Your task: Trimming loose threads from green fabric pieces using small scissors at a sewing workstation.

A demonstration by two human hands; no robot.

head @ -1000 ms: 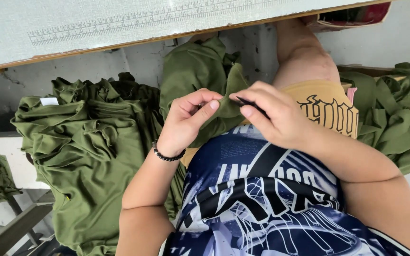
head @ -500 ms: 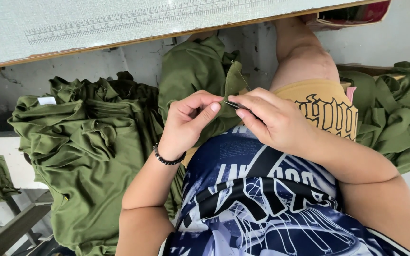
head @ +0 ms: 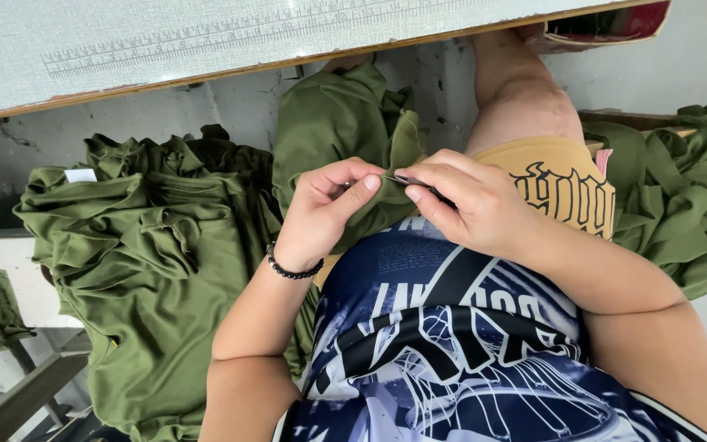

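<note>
An olive green garment point(head: 345, 131) hangs from the table edge down onto my lap. My left hand point(head: 325, 209), with a black bead bracelet at the wrist, pinches a fold of this cloth between thumb and fingers. My right hand point(head: 468, 205) meets it fingertip to fingertip and grips a small dark metal tool point(head: 407, 180), thin like snips or tweezers, its tip at the pinched fabric. Both hands hover above my lap, over a blue printed shirt and yellow shorts.
A heap of the same green garments point(head: 149, 270) lies on a stand to my left, one with a white label. More green cloth point(head: 681, 196) is piled at the right. A grey table top with a printed ruler point(head: 206, 41) spans the top.
My two hands have come together: the right hand with the tool moved left until its tip reached the cloth pinched by the left hand. The view has shifted slightly.
</note>
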